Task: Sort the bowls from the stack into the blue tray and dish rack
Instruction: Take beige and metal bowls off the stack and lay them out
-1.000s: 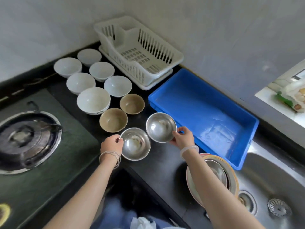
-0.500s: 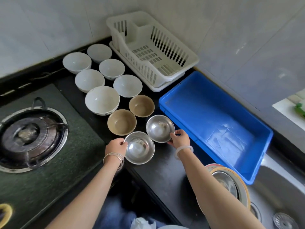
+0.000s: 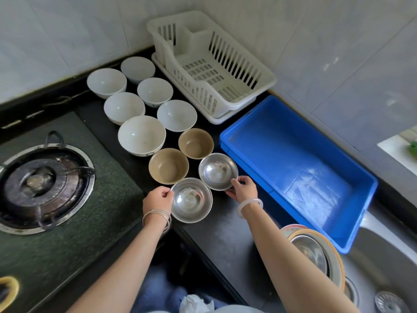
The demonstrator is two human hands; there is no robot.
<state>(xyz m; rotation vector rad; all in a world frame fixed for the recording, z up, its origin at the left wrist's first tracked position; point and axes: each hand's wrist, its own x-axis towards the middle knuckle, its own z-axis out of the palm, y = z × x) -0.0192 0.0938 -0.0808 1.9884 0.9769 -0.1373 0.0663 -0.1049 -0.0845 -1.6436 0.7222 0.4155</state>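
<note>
Two steel bowls stand on the black counter. My left hand (image 3: 157, 198) pinches the left rim of the near steel bowl (image 3: 191, 201). My right hand (image 3: 243, 188) grips the front right rim of the far steel bowl (image 3: 218, 171). Behind them sit two brown bowls (image 3: 168, 166) (image 3: 195, 143) and several white bowls (image 3: 141, 134). The blue tray (image 3: 338, 222) lies to the right with nothing in it. The white dish rack (image 3: 259, 84) stands at the back against the wall, also with nothing in it.
A gas burner (image 3: 40, 184) takes up the left side. At the lower right a stack of plates and a steel bowl (image 3: 316, 251) sits in the sink (image 3: 383, 267). Tiled walls close off the back and right.
The camera view has shifted, so the scene sits further right and lower. Both hands stay on the rims of the two steel bowls, which have barely moved on the counter.
</note>
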